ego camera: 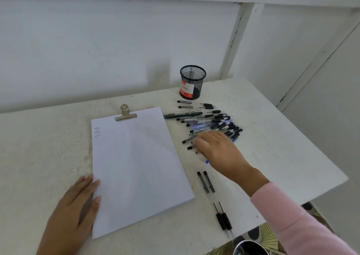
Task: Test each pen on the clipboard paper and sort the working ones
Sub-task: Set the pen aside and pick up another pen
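A white sheet (136, 167) lies under a metal clip (125, 114) in the middle of the table, with three small scribbles near its top left. My left hand (78, 206) rests flat on the paper's lower left edge. To the right lies a pile of pens (212, 122) with black grips. My right hand (216, 147) reaches onto the near end of that pile, fingers curled over pens; whether it holds one is hidden. Two pens (214, 198) lie side by side nearer me, right of the paper.
A black mesh pen cup (191, 82) with a red and white label stands behind the pile, near the wall. The white table's right edge (321, 157) runs diagonally. A dark round vessel (251, 248) sits below the table's front edge.
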